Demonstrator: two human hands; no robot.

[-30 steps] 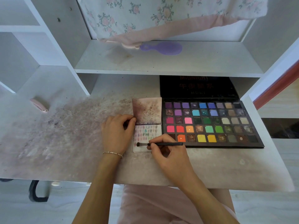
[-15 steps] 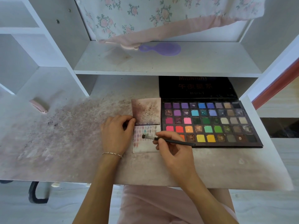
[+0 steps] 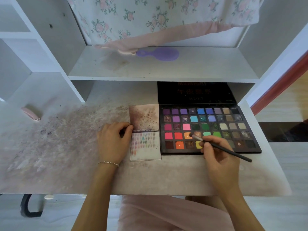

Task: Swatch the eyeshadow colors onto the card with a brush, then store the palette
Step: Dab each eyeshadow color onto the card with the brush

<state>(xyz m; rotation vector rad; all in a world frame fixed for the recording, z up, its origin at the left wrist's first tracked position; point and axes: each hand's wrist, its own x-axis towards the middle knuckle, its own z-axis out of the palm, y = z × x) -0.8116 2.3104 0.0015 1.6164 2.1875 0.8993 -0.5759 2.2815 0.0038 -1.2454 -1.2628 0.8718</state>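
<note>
An open black eyeshadow palette (image 3: 230, 130) with several rows of coloured pans lies on the desk, its lid propped flat behind. To its left lies the white swatch card (image 3: 146, 152), dotted with small colour marks, a stained flap above it. My left hand (image 3: 113, 140) rests curled on the desk at the card's left edge, thumb touching it. My right hand (image 3: 218, 157) pinches a thin black brush (image 3: 221, 148); the brush tip sits on the orange pan in the fourth row.
The desk top (image 3: 66, 147) is stained with powder. A pink clip (image 3: 30, 113) lies at the far left. On the shelf above rest a purple hairbrush (image 3: 160, 54) and a floral cloth (image 3: 150, 17). White shelf dividers stand at the left.
My right hand has carried the brush from the swatch card rightwards to the palette, where its tip now touches an orange pan. My left hand has stayed at the card's edge.
</note>
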